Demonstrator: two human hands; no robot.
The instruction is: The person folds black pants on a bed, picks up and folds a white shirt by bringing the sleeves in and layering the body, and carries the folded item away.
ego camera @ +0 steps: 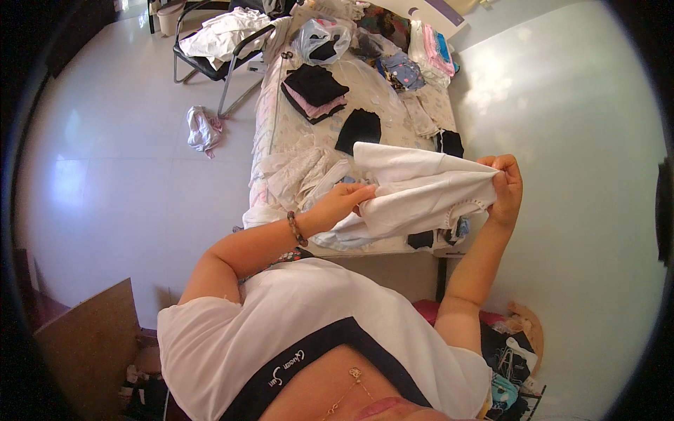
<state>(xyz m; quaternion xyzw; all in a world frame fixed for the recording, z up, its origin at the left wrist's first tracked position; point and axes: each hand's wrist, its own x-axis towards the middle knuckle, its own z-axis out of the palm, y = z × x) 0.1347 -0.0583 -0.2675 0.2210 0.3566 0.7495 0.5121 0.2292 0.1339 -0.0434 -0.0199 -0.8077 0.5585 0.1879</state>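
Note:
A white cloth garment (416,181) is stretched between my two hands above the bed. My left hand (345,202), with a beaded bracelet on its wrist, pinches the garment's left edge. At the opposite end my right hand (506,192) grips a gathered corner of it. A trimmed, scalloped-looking edge curves along the garment just below my right hand. Beneath the garment lie rumpled cream lace fabric (297,171) and other pale cloth, partly hidden. A folded black garment (359,130) lies just beyond it on the bed.
The bed (368,79) also bears a folded black and pink stack (316,94), a plastic bag (324,39) and folded towels (432,50). A chair (226,47) holding white cloth stands left; fabric (202,131) lies on the floor. A wall (568,158) rises at right.

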